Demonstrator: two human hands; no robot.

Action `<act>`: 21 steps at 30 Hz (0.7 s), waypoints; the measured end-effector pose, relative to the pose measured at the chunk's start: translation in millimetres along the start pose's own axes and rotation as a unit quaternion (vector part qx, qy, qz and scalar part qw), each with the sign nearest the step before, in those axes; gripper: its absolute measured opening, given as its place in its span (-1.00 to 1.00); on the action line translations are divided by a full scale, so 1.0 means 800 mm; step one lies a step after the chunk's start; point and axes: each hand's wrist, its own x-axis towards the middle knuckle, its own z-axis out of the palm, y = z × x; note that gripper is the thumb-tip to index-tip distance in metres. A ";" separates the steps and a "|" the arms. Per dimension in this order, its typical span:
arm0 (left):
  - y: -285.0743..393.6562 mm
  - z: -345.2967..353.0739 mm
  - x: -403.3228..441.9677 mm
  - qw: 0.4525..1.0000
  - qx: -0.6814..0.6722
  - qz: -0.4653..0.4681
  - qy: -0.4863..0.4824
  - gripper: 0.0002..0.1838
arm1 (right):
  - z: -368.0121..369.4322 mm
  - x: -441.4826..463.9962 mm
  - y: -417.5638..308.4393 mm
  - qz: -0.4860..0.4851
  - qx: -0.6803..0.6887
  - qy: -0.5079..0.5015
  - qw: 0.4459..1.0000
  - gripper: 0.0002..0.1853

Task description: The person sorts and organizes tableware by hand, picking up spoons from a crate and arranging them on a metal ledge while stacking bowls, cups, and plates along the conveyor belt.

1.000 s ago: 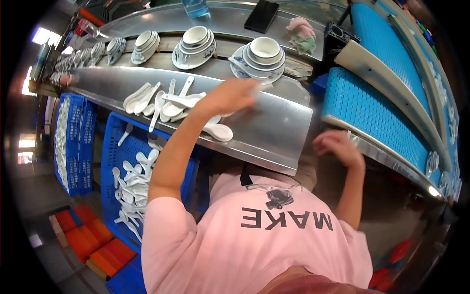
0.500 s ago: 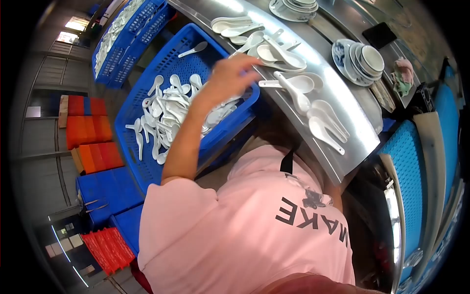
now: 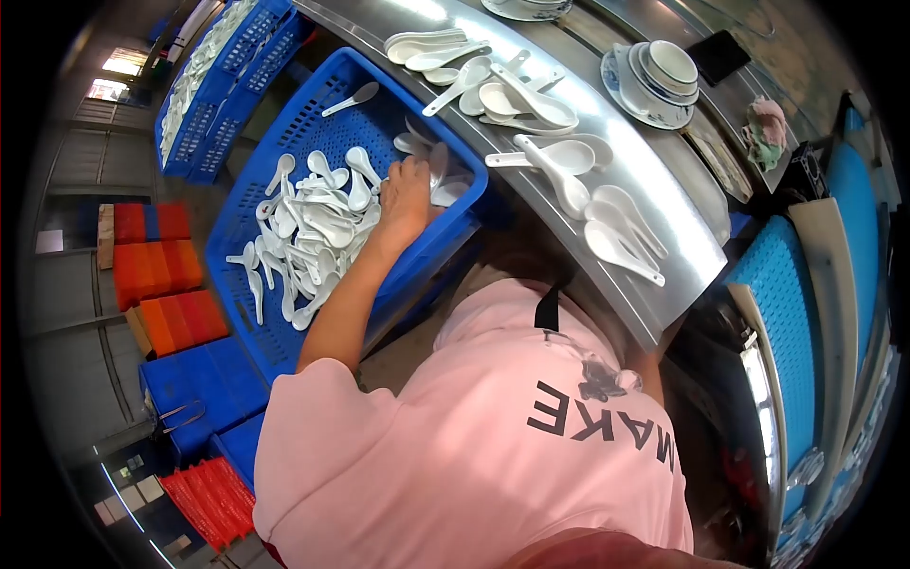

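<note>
My left hand (image 3: 408, 194) is down inside the blue basket (image 3: 346, 71), its fingers curled together against white spoons. Blurred spoons (image 3: 436, 163) show just beyond and to the right of the fingers; the exact grip is partly hidden. A pile of white spoons (image 3: 318, 223) lies left of the hand, and a single spoon (image 3: 351, 99) rests near the basket's far end. More white spoons (image 3: 550, 171) are spread along the metal table (image 3: 678, 223). My right hand is out of sight; only a bit of that arm shows beside the pink shirt.
Stacked bowls and plates (image 3: 654, 81) stand behind the table, near a black phone (image 3: 718, 57) and a cloth (image 3: 765, 131). A blue conveyor (image 3: 782, 313) runs at the right. Other blue crates (image 3: 213, 95) and orange-red boxes (image 3: 161, 270) are at the left.
The view has swung left towards the basket. My left hand has moved from over the table down into the basket and its fingers have curled. My right hand has left the view.
</note>
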 end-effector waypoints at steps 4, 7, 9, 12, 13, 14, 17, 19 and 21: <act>-0.014 0.010 0.003 0.999 0.023 -0.036 0.032 -0.45 | 0.001 0.000 0.003 -0.001 0.012 -0.001 1.000 -0.76; -0.030 0.013 0.003 0.995 0.083 0.013 0.060 -0.61 | 0.002 0.001 0.004 0.000 0.022 -0.004 1.000 -0.76; -0.043 0.014 0.001 0.991 0.104 0.045 0.072 -0.68 | 0.003 0.002 0.006 -0.001 0.024 -0.006 1.000 -0.75; -0.068 -0.003 -0.008 0.992 0.009 0.112 0.059 -0.70 | 0.004 0.003 0.008 0.001 0.029 -0.009 1.000 -0.75; -0.073 -0.010 -0.009 0.997 0.006 0.075 -0.010 -0.60 | 0.004 0.003 0.009 0.001 0.029 -0.009 1.000 -0.75; -0.077 -0.012 -0.009 0.995 0.018 0.097 -0.003 -0.57 | 0.003 0.003 0.010 0.001 0.032 -0.010 0.999 -0.75; -0.083 -0.021 0.006 0.991 0.042 0.116 -0.051 -0.29 | 0.005 0.003 0.013 0.002 0.035 -0.010 0.999 -0.75; -0.084 -0.016 0.029 0.986 0.054 0.149 -0.048 -0.17 | 0.007 0.003 0.014 0.003 0.037 -0.010 0.999 -0.74; -0.085 -0.007 0.062 0.975 0.085 0.206 -0.010 -0.10 | 0.008 0.002 0.015 0.003 0.038 -0.011 0.999 -0.74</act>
